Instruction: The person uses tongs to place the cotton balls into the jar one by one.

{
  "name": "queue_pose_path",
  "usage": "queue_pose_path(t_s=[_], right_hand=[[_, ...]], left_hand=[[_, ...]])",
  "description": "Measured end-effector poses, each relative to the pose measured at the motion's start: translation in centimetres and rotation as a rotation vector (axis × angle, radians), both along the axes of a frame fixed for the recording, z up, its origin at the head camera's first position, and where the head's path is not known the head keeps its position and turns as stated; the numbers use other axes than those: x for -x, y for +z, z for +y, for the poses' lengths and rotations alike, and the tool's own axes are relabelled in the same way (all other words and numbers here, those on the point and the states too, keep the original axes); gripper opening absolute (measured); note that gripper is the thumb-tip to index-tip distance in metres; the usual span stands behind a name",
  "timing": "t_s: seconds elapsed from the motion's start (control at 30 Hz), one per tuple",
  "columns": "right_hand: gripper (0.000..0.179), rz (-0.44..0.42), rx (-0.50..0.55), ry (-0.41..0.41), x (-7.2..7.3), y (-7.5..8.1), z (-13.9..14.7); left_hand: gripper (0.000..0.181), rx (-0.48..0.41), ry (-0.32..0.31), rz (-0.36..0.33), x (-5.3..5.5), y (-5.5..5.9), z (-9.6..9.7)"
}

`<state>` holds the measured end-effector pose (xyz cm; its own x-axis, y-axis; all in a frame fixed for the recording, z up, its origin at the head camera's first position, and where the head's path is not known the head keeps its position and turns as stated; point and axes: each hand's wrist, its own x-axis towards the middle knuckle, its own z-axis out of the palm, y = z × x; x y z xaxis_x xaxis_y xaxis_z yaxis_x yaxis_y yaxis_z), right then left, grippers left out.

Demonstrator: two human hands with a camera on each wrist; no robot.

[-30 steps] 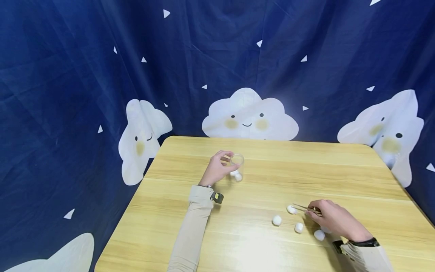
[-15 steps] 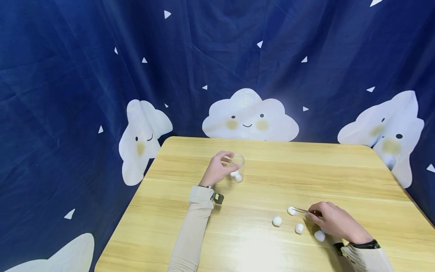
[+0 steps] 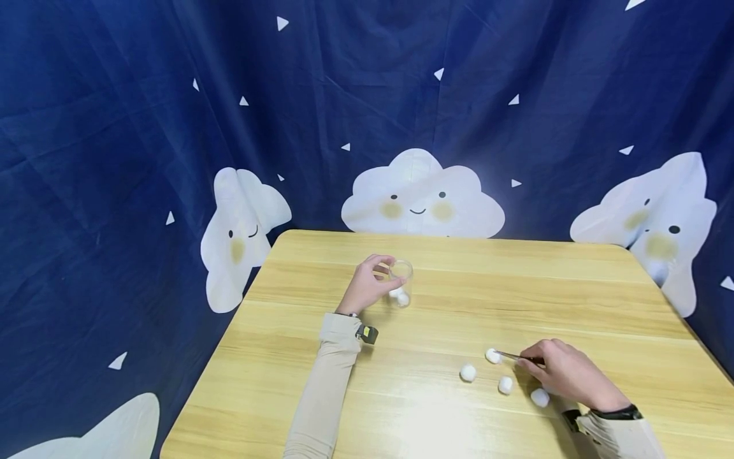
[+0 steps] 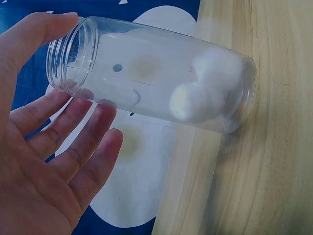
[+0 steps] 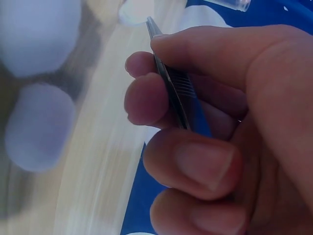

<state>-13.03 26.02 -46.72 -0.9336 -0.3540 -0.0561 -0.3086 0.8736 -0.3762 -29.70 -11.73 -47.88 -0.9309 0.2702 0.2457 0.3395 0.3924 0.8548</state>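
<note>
My left hand (image 3: 367,285) holds a clear jar (image 4: 146,73) near its threaded, lidless mouth, thumb on one side and fingers on the other. White cotton balls (image 4: 210,83) lie at the jar's bottom. Toward the right of the table, my right hand (image 3: 568,373) pinches metal tweezers (image 5: 168,81) between thumb and fingers. The tweezer tips are together, right at a cotton ball (image 3: 493,356) in the head view. Three other cotton balls lie close by: one to the left (image 3: 467,373), one in front (image 3: 505,385), and one beside the right wrist (image 3: 539,398).
The wood-grain table (image 3: 287,382) fills the lower part of the head view. Behind it hangs a dark blue curtain (image 3: 378,95) printed with white clouds and small triangles. A dark camera is strapped at each wrist.
The tweezers' arms, spread apart around the cotton ball a second ago, have closed together at it. My left hand and the jar have stayed in place.
</note>
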Motion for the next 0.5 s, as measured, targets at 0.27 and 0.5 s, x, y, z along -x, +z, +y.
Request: queue_pose_path(t_s=[0.27,0.5], right_hand=[[0.011,-0.031,-0.016,-0.053,-0.05,0.35,-0.03],[0.012,-0.021,-0.035,-0.054,0.03,0.67,0.17]], left_hand=[[0.054,0.002,0.004,0.000,0.04,-0.05,0.00],[0.054,0.003,0.003,-0.008,0.03,-0.08,-0.02]])
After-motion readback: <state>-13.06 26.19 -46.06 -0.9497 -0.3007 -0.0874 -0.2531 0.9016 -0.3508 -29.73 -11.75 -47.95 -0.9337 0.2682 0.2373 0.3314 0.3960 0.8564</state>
